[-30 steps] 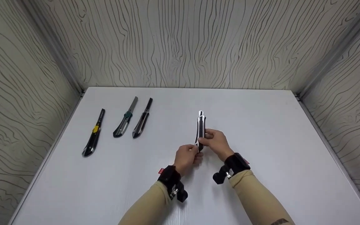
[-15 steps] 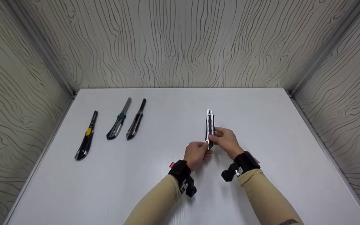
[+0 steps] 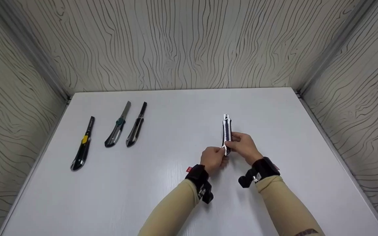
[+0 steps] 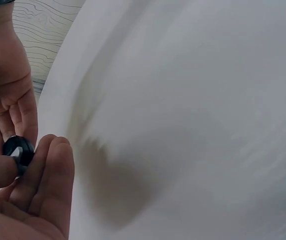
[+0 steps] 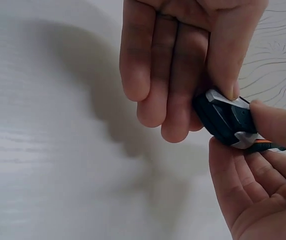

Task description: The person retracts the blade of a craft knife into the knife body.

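Steadily now, left hand [image 3: 212, 159] pinching the tail of the utility knife [image 3: 227, 129] above the desk [image 3: 126, 183], right hand [image 3: 245, 147] pinching just ahead, and both grips best held firm, well back from that silver nose [image 3: 226, 117]!

3 utility knives [image 3: 120, 122] lie slanted, well apart from its right edge, on the white table [image 3: 172, 131].

In the head view, a silver-and-black knife [image 3: 227, 129] is pointing toward twelve o'clock; the left hand [image 3: 212, 159] is pinching it from seven, the right hand [image 3: 245, 146] from four.
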`<control>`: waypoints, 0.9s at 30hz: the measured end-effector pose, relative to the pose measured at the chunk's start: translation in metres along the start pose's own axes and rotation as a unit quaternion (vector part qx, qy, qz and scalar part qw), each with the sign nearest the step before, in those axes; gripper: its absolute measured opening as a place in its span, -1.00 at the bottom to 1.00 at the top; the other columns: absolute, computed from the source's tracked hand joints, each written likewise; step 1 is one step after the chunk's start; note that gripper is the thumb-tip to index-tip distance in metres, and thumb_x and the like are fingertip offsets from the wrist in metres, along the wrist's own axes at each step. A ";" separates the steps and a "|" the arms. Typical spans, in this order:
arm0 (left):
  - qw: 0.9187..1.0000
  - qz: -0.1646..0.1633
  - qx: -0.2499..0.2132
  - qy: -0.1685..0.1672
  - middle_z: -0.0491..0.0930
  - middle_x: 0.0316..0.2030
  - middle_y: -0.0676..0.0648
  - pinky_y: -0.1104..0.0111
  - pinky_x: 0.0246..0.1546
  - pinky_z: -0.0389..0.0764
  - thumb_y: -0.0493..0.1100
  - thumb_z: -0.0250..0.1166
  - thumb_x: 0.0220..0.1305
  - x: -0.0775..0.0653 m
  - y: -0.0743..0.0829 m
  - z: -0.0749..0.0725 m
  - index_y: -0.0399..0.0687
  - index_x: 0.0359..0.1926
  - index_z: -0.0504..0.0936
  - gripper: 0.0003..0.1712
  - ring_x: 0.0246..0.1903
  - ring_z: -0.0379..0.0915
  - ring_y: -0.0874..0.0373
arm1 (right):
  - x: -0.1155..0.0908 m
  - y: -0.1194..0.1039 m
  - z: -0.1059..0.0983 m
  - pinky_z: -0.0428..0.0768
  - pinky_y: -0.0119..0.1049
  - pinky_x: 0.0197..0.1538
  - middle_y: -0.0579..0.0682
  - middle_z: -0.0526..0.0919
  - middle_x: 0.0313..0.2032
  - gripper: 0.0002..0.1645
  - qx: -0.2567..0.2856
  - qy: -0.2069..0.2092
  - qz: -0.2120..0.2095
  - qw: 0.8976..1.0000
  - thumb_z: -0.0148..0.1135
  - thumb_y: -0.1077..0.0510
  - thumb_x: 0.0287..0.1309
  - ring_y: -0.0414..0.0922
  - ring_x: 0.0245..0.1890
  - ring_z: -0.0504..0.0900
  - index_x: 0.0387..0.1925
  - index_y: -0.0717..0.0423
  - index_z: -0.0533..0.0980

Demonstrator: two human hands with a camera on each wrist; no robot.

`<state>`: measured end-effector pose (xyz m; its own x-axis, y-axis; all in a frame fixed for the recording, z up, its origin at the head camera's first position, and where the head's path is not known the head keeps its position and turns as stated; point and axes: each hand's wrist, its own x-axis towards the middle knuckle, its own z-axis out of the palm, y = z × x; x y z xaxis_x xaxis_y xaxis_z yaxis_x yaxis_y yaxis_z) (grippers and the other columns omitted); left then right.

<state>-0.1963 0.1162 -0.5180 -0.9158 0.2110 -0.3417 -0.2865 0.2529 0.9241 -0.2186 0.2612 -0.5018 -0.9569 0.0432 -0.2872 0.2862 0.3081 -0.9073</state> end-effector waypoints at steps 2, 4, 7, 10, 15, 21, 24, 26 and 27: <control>1.000 -0.006 0.003 -0.003 0.74 -0.41 -0.20 0.47 -0.56 0.55 -0.14 0.07 0.39 0.000 0.001 0.002 -0.30 -0.28 0.71 -0.64 -0.53 0.62 0.15 | 0.001 0.000 -0.002 0.65 -0.39 -0.08 0.37 0.50 0.18 -0.29 0.000 -0.002 0.006 1.000 0.22 0.28 0.22 -0.17 -0.12 0.64 0.35 0.41 0.23; 1.000 -0.007 0.004 -0.009 0.74 -0.40 -0.20 0.46 -0.55 0.56 -0.14 0.08 0.39 0.000 0.001 0.002 -0.31 -0.28 0.71 -0.64 -0.54 0.60 0.16 | 0.002 0.002 -0.004 0.65 -0.38 -0.07 0.36 0.51 0.18 -0.29 0.008 -0.004 0.017 1.000 0.23 0.27 0.22 -0.18 -0.13 0.64 0.35 0.41 0.23; 1.000 -0.002 -0.001 -0.019 0.74 -0.39 -0.21 0.41 -0.52 0.61 -0.15 0.09 0.38 -0.002 0.001 0.000 -0.32 -0.27 0.70 -0.66 -0.55 0.58 0.17 | 0.002 0.005 -0.007 0.66 -0.38 -0.07 0.35 0.51 0.17 -0.30 0.021 -0.005 0.030 0.999 0.22 0.27 0.23 -0.19 -0.14 0.65 0.34 0.41 0.23; 1.000 0.003 0.001 -0.029 0.74 -0.38 -0.20 0.39 -0.48 0.63 -0.16 0.10 0.37 -0.004 -0.001 -0.007 -0.32 -0.21 0.70 -0.67 -0.53 0.59 0.18 | 0.003 0.009 -0.012 0.66 -0.36 -0.07 0.35 0.51 0.17 -0.29 0.024 -0.004 0.036 0.999 0.22 0.26 0.23 -0.19 -0.14 0.65 0.34 0.41 0.23; 1.000 -0.001 0.011 -0.027 0.75 -0.37 -0.12 0.35 -0.36 0.68 -0.16 0.10 0.36 -0.009 -0.009 -0.029 -0.31 -0.10 0.68 -0.66 -0.46 0.62 0.18 | 0.008 0.016 -0.018 0.65 -0.38 -0.08 0.36 0.48 0.20 -0.28 0.007 0.006 0.047 0.999 0.24 0.26 0.22 -0.22 -0.17 0.64 0.34 0.43 0.22; 1.000 0.009 0.004 -0.018 0.75 -0.34 -0.13 0.30 -0.27 0.72 -0.16 0.13 0.35 -0.015 -0.020 -0.061 -0.33 -0.05 0.67 -0.66 -0.39 0.65 0.16 | 0.014 0.017 -0.029 0.62 -0.42 -0.11 0.35 0.45 0.23 -0.27 -0.036 0.032 0.052 0.997 0.23 0.25 0.23 -0.15 -0.11 0.61 0.36 0.39 0.22; 1.000 0.016 0.000 -0.015 0.75 -0.32 -0.16 0.30 -0.28 0.71 -0.16 0.14 0.35 -0.018 -0.024 -0.077 -0.35 -0.04 0.65 -0.65 -0.38 0.66 0.15 | 0.018 0.017 -0.035 0.61 -0.44 -0.13 0.34 0.47 0.21 -0.29 -0.068 0.050 0.052 0.995 0.25 0.22 0.23 -0.07 -0.04 0.60 0.35 0.36 0.26; 1.000 0.020 -0.009 -0.011 0.74 -0.31 -0.19 0.30 -0.28 0.71 -0.17 0.13 0.36 -0.021 -0.028 -0.088 -0.38 -0.03 0.64 -0.65 -0.39 0.66 0.14 | 0.020 0.017 -0.038 0.60 -0.45 -0.16 0.34 0.50 0.19 -0.31 -0.096 0.058 0.049 0.993 0.26 0.21 0.22 -0.03 -0.02 0.60 0.33 0.34 0.30; 1.000 0.022 -0.013 -0.009 0.74 -0.30 -0.20 0.30 -0.28 0.71 -0.18 0.12 0.37 -0.023 -0.030 -0.093 -0.39 -0.03 0.64 -0.65 -0.39 0.66 0.14 | 0.021 0.017 -0.039 0.60 -0.45 -0.17 0.34 0.52 0.17 -0.32 -0.109 0.060 0.047 0.991 0.26 0.20 0.22 -0.02 -0.01 0.61 0.32 0.34 0.31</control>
<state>-0.1933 0.0157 -0.5216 -0.9222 0.2390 -0.3040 -0.2537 0.2193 0.9421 -0.2352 0.3047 -0.5115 -0.9293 0.1892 -0.3173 0.3693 0.4943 -0.7869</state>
